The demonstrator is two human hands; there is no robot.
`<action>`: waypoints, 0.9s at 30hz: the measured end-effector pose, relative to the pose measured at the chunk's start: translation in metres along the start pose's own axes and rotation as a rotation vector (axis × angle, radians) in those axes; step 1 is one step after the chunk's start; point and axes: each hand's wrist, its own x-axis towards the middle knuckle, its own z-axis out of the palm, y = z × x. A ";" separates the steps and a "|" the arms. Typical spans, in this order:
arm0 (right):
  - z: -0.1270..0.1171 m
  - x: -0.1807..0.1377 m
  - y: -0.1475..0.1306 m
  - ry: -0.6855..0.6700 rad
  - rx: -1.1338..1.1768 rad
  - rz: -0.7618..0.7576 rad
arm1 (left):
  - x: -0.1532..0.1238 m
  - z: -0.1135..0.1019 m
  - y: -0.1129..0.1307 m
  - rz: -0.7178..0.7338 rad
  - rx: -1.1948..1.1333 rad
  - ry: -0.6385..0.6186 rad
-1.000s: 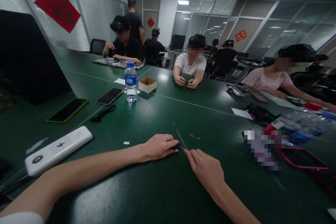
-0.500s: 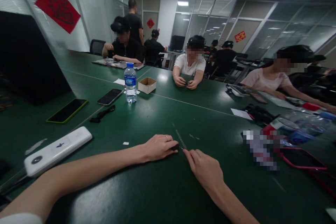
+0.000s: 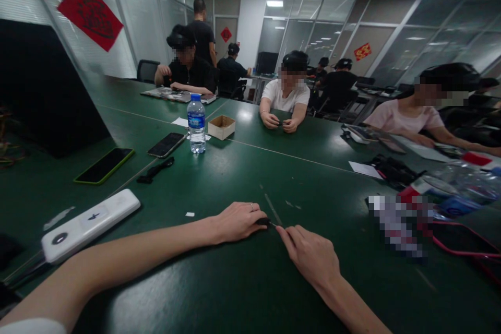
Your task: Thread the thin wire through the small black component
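My left hand (image 3: 238, 222) rests on the green table (image 3: 242, 282) with a ring on one finger, its fingers pinched round a small black object (image 3: 263, 222). My right hand (image 3: 309, 253) lies just right of it, fingertips pressed together at a thin metal tip that sticks out of the black object. The two hands almost touch. What the small object is I cannot make out. A thin pale strip (image 3: 273, 210) lies on the table just beyond the hands.
A white power bank (image 3: 88, 224) lies at the left, with two phones (image 3: 104, 165) (image 3: 166, 144), a black strap (image 3: 155, 170), a water bottle (image 3: 196, 123) and a small cardboard box (image 3: 221, 127) beyond. A pink-cased phone (image 3: 457, 240) and bottles lie at the right. Several people sit around the table.
Both hands stay pinched together on the small object; the view has shifted slightly, nothing else moved.
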 end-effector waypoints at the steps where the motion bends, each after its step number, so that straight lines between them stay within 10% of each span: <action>1: 0.001 0.000 -0.003 0.008 0.009 -0.034 | 0.001 0.001 0.000 -0.005 0.006 0.000; 8: 0.008 -0.001 -0.034 0.090 0.017 -0.228 | 0.003 0.001 -0.001 -0.033 0.054 -0.016; 27: 0.041 0.000 0.054 0.168 -0.109 -0.353 | 0.003 -0.010 -0.010 0.105 0.120 0.025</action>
